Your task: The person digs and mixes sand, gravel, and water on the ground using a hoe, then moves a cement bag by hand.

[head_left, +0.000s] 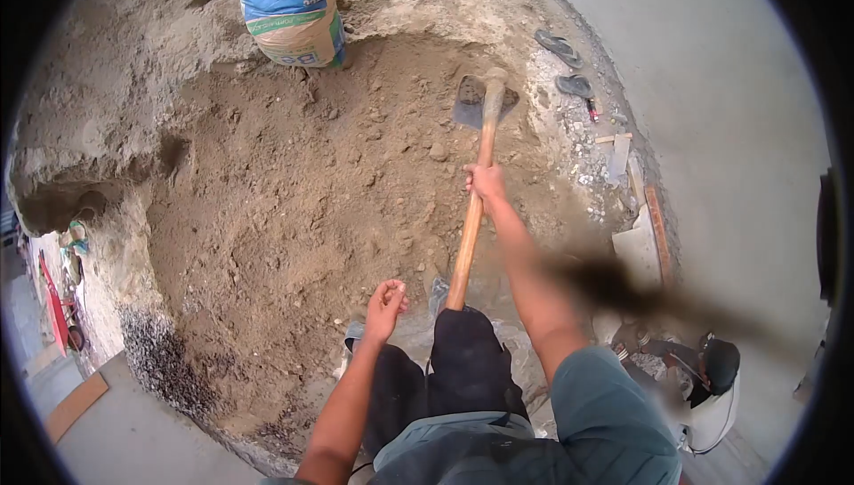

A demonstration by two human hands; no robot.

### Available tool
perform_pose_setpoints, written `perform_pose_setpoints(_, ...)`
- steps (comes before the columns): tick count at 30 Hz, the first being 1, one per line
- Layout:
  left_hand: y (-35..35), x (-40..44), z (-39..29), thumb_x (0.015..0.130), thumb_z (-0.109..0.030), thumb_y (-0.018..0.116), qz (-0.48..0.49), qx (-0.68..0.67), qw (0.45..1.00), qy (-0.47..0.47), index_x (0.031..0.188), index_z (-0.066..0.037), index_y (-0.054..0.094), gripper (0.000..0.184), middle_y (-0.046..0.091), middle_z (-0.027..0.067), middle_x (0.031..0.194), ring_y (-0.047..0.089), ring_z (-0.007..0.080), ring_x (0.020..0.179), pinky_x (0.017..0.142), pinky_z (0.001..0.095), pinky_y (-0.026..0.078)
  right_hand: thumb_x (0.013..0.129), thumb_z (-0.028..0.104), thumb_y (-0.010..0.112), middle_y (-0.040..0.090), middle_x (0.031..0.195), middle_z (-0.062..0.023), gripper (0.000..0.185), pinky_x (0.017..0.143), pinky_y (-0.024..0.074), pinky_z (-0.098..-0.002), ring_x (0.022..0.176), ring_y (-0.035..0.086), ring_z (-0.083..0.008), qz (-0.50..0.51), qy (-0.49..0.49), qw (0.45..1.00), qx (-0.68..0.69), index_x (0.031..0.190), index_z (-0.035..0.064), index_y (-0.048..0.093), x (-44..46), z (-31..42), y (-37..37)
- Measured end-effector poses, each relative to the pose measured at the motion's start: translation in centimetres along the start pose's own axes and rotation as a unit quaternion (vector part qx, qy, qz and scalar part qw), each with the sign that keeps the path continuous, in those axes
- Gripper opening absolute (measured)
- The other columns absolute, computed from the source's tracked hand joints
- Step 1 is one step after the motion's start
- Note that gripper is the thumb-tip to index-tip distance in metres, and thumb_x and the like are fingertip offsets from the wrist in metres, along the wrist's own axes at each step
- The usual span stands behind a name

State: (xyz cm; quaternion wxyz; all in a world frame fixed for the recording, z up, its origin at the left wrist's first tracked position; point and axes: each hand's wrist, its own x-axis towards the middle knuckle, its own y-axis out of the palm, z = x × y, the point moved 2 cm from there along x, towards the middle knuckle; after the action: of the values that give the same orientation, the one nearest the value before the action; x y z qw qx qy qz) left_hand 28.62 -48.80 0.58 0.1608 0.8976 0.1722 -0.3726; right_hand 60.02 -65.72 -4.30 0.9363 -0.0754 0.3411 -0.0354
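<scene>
My right hand (pixel 486 181) is wrapped round the wooden handle (pixel 470 240) of a hoe, about midway along it. The metal blade (pixel 470 104) rests on the sandy soil near the top of the dug area, and the handle's lower end lies against my dark-trousered leg. My left hand (pixel 387 307) is off the handle, over the soil to its left, with its fingers curled and nothing visible in them. Beyond the loose soil (pixel 285 191) stands a paper bag (pixel 289 18) with blue and green bands.
Sandals (pixel 559 47), wood scraps (pixel 621 154) and a reddish strip (pixel 659 234) lie at the right edge. Dark gravel (pixel 165 360) is at lower left, a red wheelbarrow (pixel 53 303) at far left. A white container (pixel 716 414) stands at lower right. A dark blur crosses the right side.
</scene>
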Motion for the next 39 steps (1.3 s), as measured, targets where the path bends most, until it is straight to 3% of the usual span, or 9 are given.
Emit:
perform_pose_setpoints(4, -5.3, -4.0, 1.8, 0.096, -0.033, 0.065, -0.1, 0.112, 0.988, -0.034, 0.1, -0.005, 0.06, 0.028, 0.061, 0.0014, 0.074, 0.057, 0.0082, 0.065, 0.06, 0.0252, 0.047, 0.084, 0.009, 0.054, 0.056, 0.061, -0.0084, 0.013, 0.044, 0.053, -0.033, 0.046, 0.057, -0.0194, 0.042, 0.098, 0.988, -0.108, 0.084, -0.003, 0.061, 1.8, -1.9, -12.0)
perform_pose_setpoints(8, -11.6, -11.0, 6.7, 0.093, -0.031, 0.067, -0.157, 0.181, 0.968, -0.079, 0.092, -0.005, 0.061, 0.027, 0.061, 0.0025, 0.068, 0.057, 0.0112, 0.056, 0.055, 0.0273, 0.047, 0.083, 0.013, 0.055, 0.064, 0.071, -0.0127, 0.021, 0.051, 0.0556, -0.0432, 0.06, 0.065, -0.0278, 0.017, 0.037, 0.955, -0.293, 0.095, -0.0016, 0.065, -5.4, -2.8, -19.8)
perform_pose_setpoints(13, -18.4, -18.7, 10.8, 0.09, -0.026, 0.067, -0.279, 0.225, 0.925, -0.127, 0.091, -0.003, 0.064, 0.023, 0.067, 0.0072, 0.072, 0.063, 0.0142, 0.059, 0.055, 0.0298, 0.049, 0.084, 0.019, 0.064, 0.073, 0.1, -0.0172, 0.026, 0.083, 0.0569, -0.0399, 0.096, 0.071, -0.0313, 0.069, -0.059, 0.663, -0.743, 0.104, 0.0048, 0.073, -4.8, -6.4, -21.9)
perform_pose_setpoints(19, -17.1, -24.0, 9.5, 0.091, -0.024, 0.067, -0.372, 0.085, 0.922, -0.061, 0.092, -0.002, 0.063, 0.022, 0.066, 0.0059, 0.074, 0.061, 0.0136, 0.061, 0.055, 0.03, 0.05, 0.084, 0.012, 0.062, 0.071, 0.109, -0.0163, 0.026, 0.086, 0.0551, -0.0421, 0.101, 0.069, -0.033, 0.099, -0.229, 0.52, -0.817, 0.107, 0.012, 0.075, -2.6, -4.2, -18.1)
perform_pose_setpoints(28, -11.2, -26.6, 14.5, 0.087, -0.02, 0.068, -0.368, -0.016, 0.919, -0.141, 0.088, -0.004, 0.062, 0.017, 0.065, 0.0059, 0.072, 0.062, 0.0148, 0.059, 0.05, 0.0305, 0.051, 0.084, 0.014, 0.064, 0.07, 0.11, -0.0187, 0.023, 0.078, 0.0576, -0.0406, 0.092, 0.072, -0.03, 0.115, -0.167, 0.568, -0.798, 0.104, 0.006, 0.073, -3.6, 3.7, -16.3)
perform_pose_setpoints(31, -9.7, -27.3, 14.3, 0.086, -0.022, 0.069, -0.354, 0.023, 0.917, -0.182, 0.088, -0.004, 0.063, 0.019, 0.067, 0.0067, 0.072, 0.064, 0.0164, 0.056, 0.047, 0.0314, 0.05, 0.086, 0.016, 0.066, 0.07, 0.094, -0.0218, 0.026, 0.058, 0.0577, -0.0414, 0.07, 0.071, -0.0309, 0.128, -0.112, 0.659, -0.732, 0.109, 0.0039, 0.068, 6.8, -4.4, -19.4)
perform_pose_setpoints(35, -10.5, -26.0, 15.1, 0.086, -0.024, 0.069, -0.369, 0.024, 0.912, -0.177, 0.089, -0.005, 0.064, 0.019, 0.068, 0.0069, 0.072, 0.064, 0.0173, 0.054, 0.044, 0.0317, 0.049, 0.089, 0.029, 0.069, 0.062, 0.071, -0.0143, 0.035, 0.039, 0.0483, -0.0397, 0.051, 0.061, -0.0269, 0.093, 0.122, 0.853, -0.498, 0.11, 0.0024, 0.06, 4.5, -4.7, -19.4)
perform_pose_setpoints(38, -10.4, -24.2, 13.6, 0.087, -0.025, 0.068, -0.368, 0.014, 0.917, -0.154, 0.089, -0.007, 0.064, 0.019, 0.067, 0.0071, 0.073, 0.064, 0.0168, 0.055, 0.045, 0.0318, 0.048, 0.088, 0.031, 0.069, 0.066, 0.078, -0.0172, 0.043, 0.052, 0.0548, -0.0454, 0.062, 0.066, -0.0332, 0.029, 0.063, 0.883, -0.464, 0.116, 0.0007, 0.06, 3.5, -5.8, -20.8)
perform_pose_setpoints(39, -10.6, -23.2, 13.8, 0.087, -0.025, 0.068, -0.356, 0.005, 0.923, -0.144, 0.089, -0.007, 0.063, 0.019, 0.067, 0.0071, 0.073, 0.064, 0.0166, 0.056, 0.045, 0.0319, 0.048, 0.087, 0.033, 0.07, 0.067, 0.086, -0.0193, 0.047, 0.067, 0.0544, -0.0483, 0.076, 0.066, -0.036, -0.011, -0.08, 0.842, -0.533, 0.121, 0.003, 0.059, 4.2, -6.9, -21.3)
